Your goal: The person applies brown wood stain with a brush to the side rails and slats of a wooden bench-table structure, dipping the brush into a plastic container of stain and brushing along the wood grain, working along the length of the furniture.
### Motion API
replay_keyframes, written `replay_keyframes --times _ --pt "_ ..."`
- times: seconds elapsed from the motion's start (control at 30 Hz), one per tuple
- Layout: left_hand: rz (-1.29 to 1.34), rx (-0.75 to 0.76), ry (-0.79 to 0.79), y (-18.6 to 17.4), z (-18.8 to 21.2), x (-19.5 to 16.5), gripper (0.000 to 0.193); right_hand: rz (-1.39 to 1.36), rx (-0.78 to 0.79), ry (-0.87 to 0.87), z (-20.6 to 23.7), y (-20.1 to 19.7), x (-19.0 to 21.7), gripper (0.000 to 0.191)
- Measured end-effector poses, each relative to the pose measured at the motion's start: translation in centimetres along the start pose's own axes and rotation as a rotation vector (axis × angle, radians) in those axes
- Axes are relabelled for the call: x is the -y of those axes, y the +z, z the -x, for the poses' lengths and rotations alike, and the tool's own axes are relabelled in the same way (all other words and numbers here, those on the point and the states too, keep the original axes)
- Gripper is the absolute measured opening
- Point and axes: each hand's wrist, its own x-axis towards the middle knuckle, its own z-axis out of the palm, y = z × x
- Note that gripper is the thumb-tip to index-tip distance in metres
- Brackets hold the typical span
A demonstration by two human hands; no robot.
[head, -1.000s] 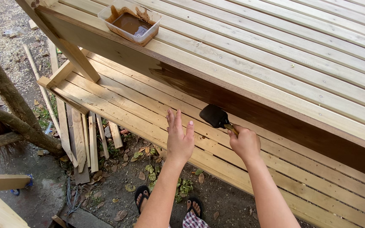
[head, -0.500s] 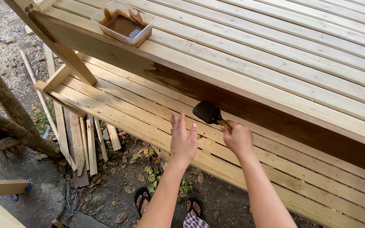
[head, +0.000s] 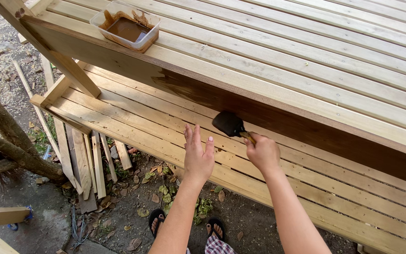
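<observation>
While the slatted wooden surface (head: 306,42) stands outdoors over dirt, the right hand (head: 263,153) grips a foam brush (head: 229,123) at mid-frame; the left hand (head: 198,155) rests flat, fingers spread, on the lower shelf (head: 132,127).

Slatted wooden bench (head: 306,42), front edge partly stained dark; plastic tub (head: 127,26) of brown stain on top.

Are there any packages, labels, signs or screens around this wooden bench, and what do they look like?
Plastic tub: the only package, on the top slats at the far left corner; clear, rectangular with rounded corners, open, holding dark brown liquid, its walls smeared brown.
No label shows on it.
No signs or screens in view.
</observation>
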Motion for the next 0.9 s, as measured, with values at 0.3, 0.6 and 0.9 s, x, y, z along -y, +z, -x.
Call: replay_keyframes --times 0.3,0.6,0.9 --pt "0.070 0.005 0.048 2.3 0.0 -1.2 0.069 0.032 -0.100 -0.124 1.5 -4.7 -4.7 0.028" --pt "0.064 -0.009 0.048 2.2 -0.4 -0.8 0.068 0.064 0.014 -0.119 -1.3 0.3 1.9 0.026" --pt "0.079 0.014 0.005 2.2 -0.6 -1.0 0.068 -0.023 0.046 0.001 -0.5 -1.4 0.1 0.030"
